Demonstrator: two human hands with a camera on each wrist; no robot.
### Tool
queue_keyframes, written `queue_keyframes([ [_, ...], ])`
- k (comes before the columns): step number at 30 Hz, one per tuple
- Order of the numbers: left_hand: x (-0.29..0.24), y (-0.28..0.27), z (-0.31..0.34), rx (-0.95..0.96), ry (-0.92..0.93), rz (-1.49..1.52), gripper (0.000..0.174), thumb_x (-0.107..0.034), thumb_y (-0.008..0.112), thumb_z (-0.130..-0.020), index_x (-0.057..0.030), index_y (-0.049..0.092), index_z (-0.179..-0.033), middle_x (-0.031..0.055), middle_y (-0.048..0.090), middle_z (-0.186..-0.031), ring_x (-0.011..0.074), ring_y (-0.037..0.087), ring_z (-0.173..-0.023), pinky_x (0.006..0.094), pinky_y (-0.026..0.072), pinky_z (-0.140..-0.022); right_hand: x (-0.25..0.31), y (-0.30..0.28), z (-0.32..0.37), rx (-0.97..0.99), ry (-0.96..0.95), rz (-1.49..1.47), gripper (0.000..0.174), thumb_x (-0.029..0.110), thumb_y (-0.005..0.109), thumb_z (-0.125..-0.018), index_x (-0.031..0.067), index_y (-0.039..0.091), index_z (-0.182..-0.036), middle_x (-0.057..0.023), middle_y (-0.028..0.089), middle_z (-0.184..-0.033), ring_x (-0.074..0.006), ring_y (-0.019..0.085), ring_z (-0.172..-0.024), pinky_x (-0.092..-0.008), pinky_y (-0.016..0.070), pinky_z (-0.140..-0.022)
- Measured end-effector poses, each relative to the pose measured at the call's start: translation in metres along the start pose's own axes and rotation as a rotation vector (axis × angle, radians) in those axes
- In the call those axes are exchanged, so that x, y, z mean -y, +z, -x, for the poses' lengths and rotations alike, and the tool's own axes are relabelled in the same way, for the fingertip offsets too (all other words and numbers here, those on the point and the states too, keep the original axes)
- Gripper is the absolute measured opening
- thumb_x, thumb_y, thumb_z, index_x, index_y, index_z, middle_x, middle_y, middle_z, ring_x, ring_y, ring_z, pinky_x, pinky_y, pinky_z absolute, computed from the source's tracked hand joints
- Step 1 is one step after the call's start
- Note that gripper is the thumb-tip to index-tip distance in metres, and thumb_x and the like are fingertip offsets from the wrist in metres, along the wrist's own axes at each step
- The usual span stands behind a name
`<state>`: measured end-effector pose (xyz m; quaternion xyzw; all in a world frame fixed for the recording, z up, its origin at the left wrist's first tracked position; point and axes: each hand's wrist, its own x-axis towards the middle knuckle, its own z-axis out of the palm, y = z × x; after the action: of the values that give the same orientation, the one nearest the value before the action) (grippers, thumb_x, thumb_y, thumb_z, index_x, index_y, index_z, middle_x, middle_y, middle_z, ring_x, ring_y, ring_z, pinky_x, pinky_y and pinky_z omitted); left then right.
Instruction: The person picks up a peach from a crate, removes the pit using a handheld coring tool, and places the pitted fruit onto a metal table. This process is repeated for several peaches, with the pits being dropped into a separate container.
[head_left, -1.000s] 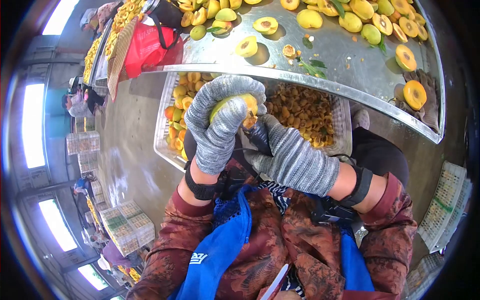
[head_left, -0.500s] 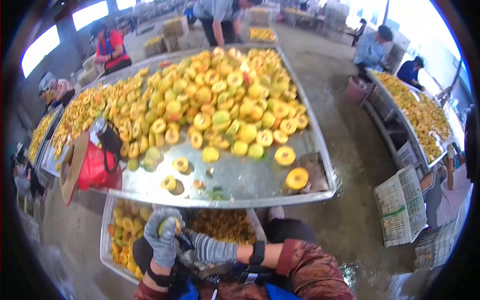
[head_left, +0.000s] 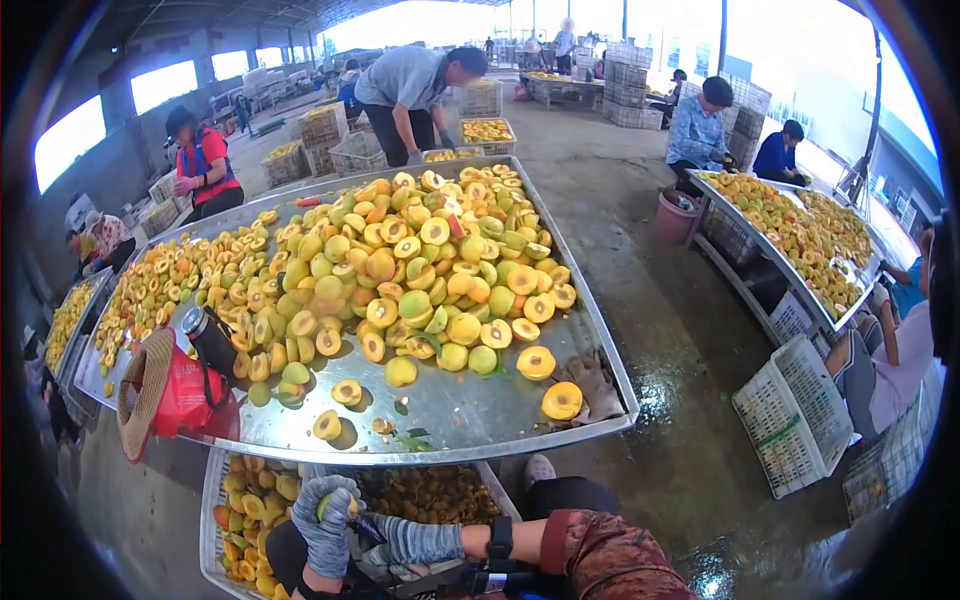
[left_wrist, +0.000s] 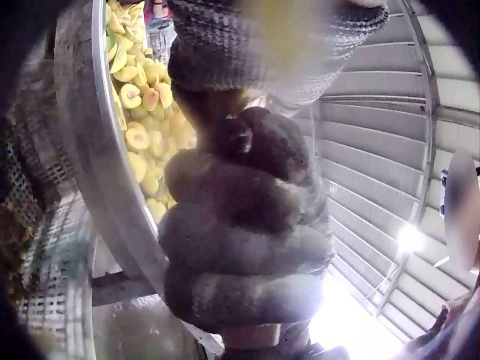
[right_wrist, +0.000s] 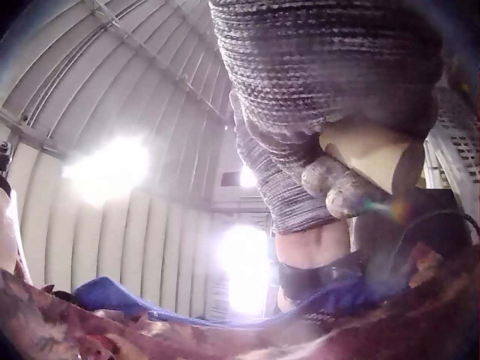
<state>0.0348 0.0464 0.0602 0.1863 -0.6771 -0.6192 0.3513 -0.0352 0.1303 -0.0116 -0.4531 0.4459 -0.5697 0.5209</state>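
Note:
In the head view my left hand point(head_left: 326, 535), in a grey knit glove, holds a yellow-green peach point(head_left: 323, 506) over the crate near my lap. Beside it my right hand point(head_left: 425, 541), also gloved, grips a dark-handled tool point(head_left: 369, 529) that points toward the fruit. The left wrist view has the right hand's curled fingers point(left_wrist: 244, 232) just below the left hand point(left_wrist: 225, 49), with the peach a yellow blur point(left_wrist: 285, 30). The tool's working end is hidden. Close up in the right wrist view, the right hand point(right_wrist: 322, 75) overlaps the left.
A metal table point(head_left: 470, 425) bears a heap of halved peaches point(head_left: 400, 260), a red bag point(head_left: 188, 395), a straw hat point(head_left: 148, 385) and a dark bottle point(head_left: 208, 340). Below it, a white crate point(head_left: 212, 530) holds peaches and brown scraps point(head_left: 430, 495). People work around other tables.
The head view has tilted up, so the table and room show and the hands sit lower and further left in the picture. Both hands stay together at the peach with the tool.

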Motion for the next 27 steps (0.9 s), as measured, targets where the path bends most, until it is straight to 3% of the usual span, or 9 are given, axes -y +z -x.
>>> queue_keyframes([
  [8, 0.009, -0.017, -0.005, 0.153, -0.176, 0.06, 0.02, -0.016, 0.062, -0.079, 0.002, 0.056, -0.084, 0.0101, 0.061, -0.074, 0.0154, 0.058, -0.064, 0.0272, 0.0492, -0.057, 0.013, 0.002, 0.009, 0.021, 0.107, -0.03, 0.072, 0.012, 0.064, -0.074, 0.0021, 0.024, -0.133, -0.0085, 0.046, -0.115, -0.0176, 0.04, -0.105, -0.0301, 0.033, -0.092],
  [11, 0.004, -0.023, -0.009, 0.264, -0.234, 0.021, 0.02, -0.016, 0.063, -0.077, 0.0023, 0.057, -0.083, 0.0104, 0.061, -0.074, 0.0159, 0.059, -0.065, 0.0278, 0.0495, -0.059, 0.006, 0.005, 0.01, 0.063, 0.17, -0.06, 0.069, 0.012, 0.062, -0.076, 0.0033, 0.024, -0.133, -0.0069, 0.049, -0.107, -0.0144, 0.046, -0.09, -0.028, 0.0411, -0.079],
  [13, 0.0, -0.025, -0.013, 0.332, -0.249, -0.026, 0.02, -0.015, 0.064, -0.076, 0.0022, 0.058, -0.084, 0.0105, 0.062, -0.075, 0.0163, 0.059, -0.066, 0.0286, 0.0496, -0.062, -0.004, 0.011, 0.009, -0.034, 0.117, -0.117, 0.062, 0.012, 0.061, -0.078, 0.0034, 0.027, -0.129, -0.0058, 0.053, -0.09, -0.011, 0.049, -0.068, -0.0245, 0.045, -0.06],
  [14, 0.0, -0.026, -0.014, 0.324, -0.253, -0.027, 0.02, -0.015, 0.064, -0.076, 0.0022, 0.058, -0.084, 0.0105, 0.062, -0.075, 0.0163, 0.059, -0.066, 0.0286, 0.0496, -0.062, 0.011, 0.011, 0.012, -0.027, 0.121, -0.121, 0.062, 0.012, 0.061, -0.078, 0.0034, 0.027, -0.129, -0.0058, 0.053, -0.09, -0.011, 0.049, -0.068, -0.0245, 0.045, -0.06],
  [17, -0.003, -0.023, -0.016, 0.303, -0.218, 0.06, 0.012, -0.005, 0.062, -0.075, 0.0002, 0.06, -0.086, 0.0098, 0.063, -0.078, 0.0155, 0.061, -0.068, 0.0269, 0.051, -0.062, 0.026, 0.008, 0.018, 0.093, 0.234, -0.533, 0.049, 0.012, 0.059, -0.08, 0.0063, 0.033, -0.12, -0.0008, 0.046, -0.06, -0.0099, 0.042, -0.04, -0.0249, 0.0376, -0.036],
  [20, -0.007, -0.009, -0.01, 0.142, -0.173, 0.072, 0.012, -0.007, 0.06, -0.078, -0.0002, 0.058, -0.087, 0.0091, 0.062, -0.079, 0.0143, 0.06, -0.067, 0.0261, 0.0511, -0.06, 0.022, 0.008, 0.01, 0.001, 0.106, -0.296, 0.047, 0.009, 0.058, -0.08, 0.0055, 0.033, -0.12, -0.0024, 0.047, -0.061, -0.0105, 0.043, -0.039, -0.0254, 0.0376, -0.035],
  [22, -0.001, -0.005, -0.006, 0.052, -0.152, 0.094, 0.014, -0.01, 0.06, -0.08, -0.0003, 0.056, -0.089, 0.0091, 0.061, -0.079, 0.0141, 0.059, -0.068, 0.0262, 0.0519, -0.06, 0.032, 0.005, 0.014, -0.037, 0.126, -0.301, 0.058, 0.008, 0.062, -0.077, 0.0046, 0.032, -0.127, -0.0031, 0.05, -0.102, -0.0106, 0.05, -0.083, -0.0238, 0.0445, -0.072],
  [24, 0.001, 0.0, -0.004, -0.014, -0.227, 0.162, 0.017, -0.016, 0.059, -0.081, -0.0014, 0.055, -0.088, 0.0091, 0.06, -0.077, 0.0149, 0.058, -0.064, 0.0269, 0.0502, -0.057, 0.01, 0.002, 0.008, -0.027, 0.054, -0.117, 0.059, 0.009, 0.063, -0.076, 0.003, 0.032, -0.127, -0.0038, 0.05, -0.105, -0.0122, 0.047, -0.091, -0.0265, 0.0426, -0.08],
  [27, 0.007, -0.003, 0.001, 0.001, -0.184, 0.121, 0.017, -0.017, 0.06, -0.081, -0.0018, 0.055, -0.089, 0.0087, 0.06, -0.079, 0.0143, 0.058, -0.066, 0.0267, 0.0503, -0.058, -0.021, 0.003, 0.004, 0.027, 0.069, -0.224, 0.06, 0.011, 0.063, -0.077, 0.0009, 0.031, -0.127, -0.0059, 0.051, -0.108, -0.0133, 0.049, -0.093, -0.0271, 0.0425, -0.081],
])
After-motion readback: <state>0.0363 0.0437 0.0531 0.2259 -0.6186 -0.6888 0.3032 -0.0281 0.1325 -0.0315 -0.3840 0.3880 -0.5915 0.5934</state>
